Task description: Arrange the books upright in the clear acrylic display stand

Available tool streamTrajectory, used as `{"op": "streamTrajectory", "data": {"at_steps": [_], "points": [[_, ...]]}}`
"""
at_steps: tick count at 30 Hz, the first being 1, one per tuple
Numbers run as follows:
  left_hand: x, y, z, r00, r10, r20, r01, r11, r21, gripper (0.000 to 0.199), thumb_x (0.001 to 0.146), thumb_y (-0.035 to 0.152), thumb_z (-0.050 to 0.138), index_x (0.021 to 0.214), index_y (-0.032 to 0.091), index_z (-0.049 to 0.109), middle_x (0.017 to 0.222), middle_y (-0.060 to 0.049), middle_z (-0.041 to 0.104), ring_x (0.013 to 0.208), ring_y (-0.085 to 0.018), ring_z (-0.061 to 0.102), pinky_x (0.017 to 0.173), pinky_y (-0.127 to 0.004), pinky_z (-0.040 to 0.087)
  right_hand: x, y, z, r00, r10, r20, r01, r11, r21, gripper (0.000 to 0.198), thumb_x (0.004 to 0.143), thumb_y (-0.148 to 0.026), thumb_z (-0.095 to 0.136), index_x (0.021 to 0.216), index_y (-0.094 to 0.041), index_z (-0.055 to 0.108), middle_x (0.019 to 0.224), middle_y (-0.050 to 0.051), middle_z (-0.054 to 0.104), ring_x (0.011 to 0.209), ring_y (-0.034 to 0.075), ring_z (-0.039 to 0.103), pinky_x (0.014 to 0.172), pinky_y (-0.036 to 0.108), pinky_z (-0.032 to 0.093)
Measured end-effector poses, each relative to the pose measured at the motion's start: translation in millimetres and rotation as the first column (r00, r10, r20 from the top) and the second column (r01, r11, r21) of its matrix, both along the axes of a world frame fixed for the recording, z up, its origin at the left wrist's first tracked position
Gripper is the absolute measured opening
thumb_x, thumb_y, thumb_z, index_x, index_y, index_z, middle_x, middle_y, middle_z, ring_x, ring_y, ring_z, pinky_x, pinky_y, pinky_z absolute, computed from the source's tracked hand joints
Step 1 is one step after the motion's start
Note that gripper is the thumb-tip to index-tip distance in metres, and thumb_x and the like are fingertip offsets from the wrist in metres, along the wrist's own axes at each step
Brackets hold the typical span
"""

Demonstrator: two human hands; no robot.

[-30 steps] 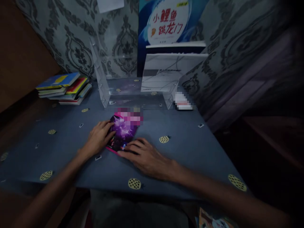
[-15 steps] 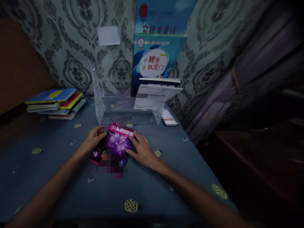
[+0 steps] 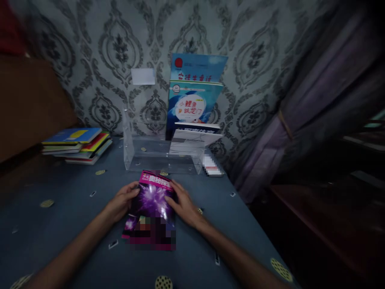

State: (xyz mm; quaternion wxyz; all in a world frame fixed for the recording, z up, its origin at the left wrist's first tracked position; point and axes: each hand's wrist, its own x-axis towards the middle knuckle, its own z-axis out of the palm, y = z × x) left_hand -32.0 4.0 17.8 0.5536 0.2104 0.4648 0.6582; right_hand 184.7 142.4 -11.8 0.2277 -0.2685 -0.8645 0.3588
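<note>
A book (image 3: pixel 153 198) with a purple and black cover and a pink title band is tilted up off the table, its top edge away from me. My left hand (image 3: pixel 124 200) grips its left edge, thumb on the cover and fingers behind. At the right edge, my right hand (image 3: pixel 183 204) holds it with the thumb on the front; the other fingertips are partly hidden. Just beyond stands a clear acrylic book rack (image 3: pixel 150 160). In its right half several books lean, among them a blue picture book (image 3: pixel 189 104) and a white one (image 3: pixel 192 141).
A stack of colourful books (image 3: pixel 75 140) lies at the back left. Right of the rack is a small white object (image 3: pixel 212 165), blurred out. The patterned tablecloth (image 3: pixel 75 208) ends at a right edge beside a tied curtain (image 3: pixel 270 148). A white card (image 3: pixel 143 76) is on the wall.
The book has gone from lying nearly flat to being lifted and tilted toward me, with both hands now gripping its sides. The camera view has tipped upward.
</note>
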Motion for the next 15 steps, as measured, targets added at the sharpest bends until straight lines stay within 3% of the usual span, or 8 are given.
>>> {"op": "streamTrajectory", "data": {"at_steps": [4, 8, 11, 13, 15], "points": [[6, 4, -3.9, 1.0, 0.001, 0.023, -0.003, 0.997, 0.073, 0.048, 0.062, 0.028, 0.096, 0.103, 0.015, 0.073, 0.092, -0.005, 0.078, 0.078, -0.017, 0.072, 0.079, -0.027, 0.056, 2, 15, -14, 0.969, -0.084, -0.232, 0.059, 0.992, -0.112, 0.067, 0.086, -0.062, 0.062, 0.137, -0.018, 0.063, 0.149, 0.019, 0.055, 0.138, 0.034, 0.053, 0.116, 0.054, 0.042], [9, 5, -8.1, 0.999, -0.008, 0.036, 0.004, 0.991, 0.132, 0.046, 0.065, 0.029, 0.094, 0.105, 0.017, 0.074, 0.096, -0.005, 0.078, 0.079, -0.016, 0.071, 0.08, -0.028, 0.054, 5, 17, -9, 0.939, -0.129, -0.319, -0.006, 0.921, -0.389, 0.072, 0.079, -0.06, 0.072, 0.139, -0.021, 0.061, 0.112, 0.011, 0.073, 0.095, 0.025, 0.07, 0.086, 0.041, 0.058], [9, 4, -10.6, 0.998, -0.02, 0.058, 0.01, 0.986, 0.169, 0.046, 0.066, 0.029, 0.094, 0.106, 0.018, 0.074, 0.097, -0.006, 0.077, 0.079, -0.017, 0.071, 0.081, -0.029, 0.053, 8, 10, 3, 0.931, -0.158, -0.33, -0.069, 0.81, -0.582, 0.081, 0.073, -0.058, 0.081, 0.142, -0.023, 0.057, 0.077, 0.0, 0.066, 0.057, 0.014, 0.056, 0.05, 0.026, 0.047], [8, 3, -11.4, 0.998, -0.023, 0.065, 0.011, 0.984, 0.177, 0.045, 0.067, 0.028, 0.093, 0.108, 0.018, 0.074, 0.098, -0.006, 0.077, 0.082, -0.018, 0.071, 0.083, -0.029, 0.053, 9, 4, 10, 0.931, -0.164, -0.326, -0.097, 0.75, -0.655, 0.085, 0.072, -0.058, 0.082, 0.144, -0.025, 0.053, 0.067, -0.005, 0.058, 0.047, 0.009, 0.042, 0.04, 0.021, 0.034], [7, 3, -11.9, 0.998, -0.021, 0.067, 0.009, 0.985, 0.173, 0.044, 0.068, 0.027, 0.092, 0.107, 0.017, 0.074, 0.099, -0.007, 0.077, 0.083, -0.018, 0.072, 0.085, -0.03, 0.052, 8, 0, 15, 0.929, -0.169, -0.33, -0.115, 0.714, -0.691, 0.09, 0.071, -0.06, 0.083, 0.146, -0.026, 0.048, 0.066, -0.006, 0.057, 0.046, 0.007, 0.037, 0.039, 0.02, 0.029]]}}
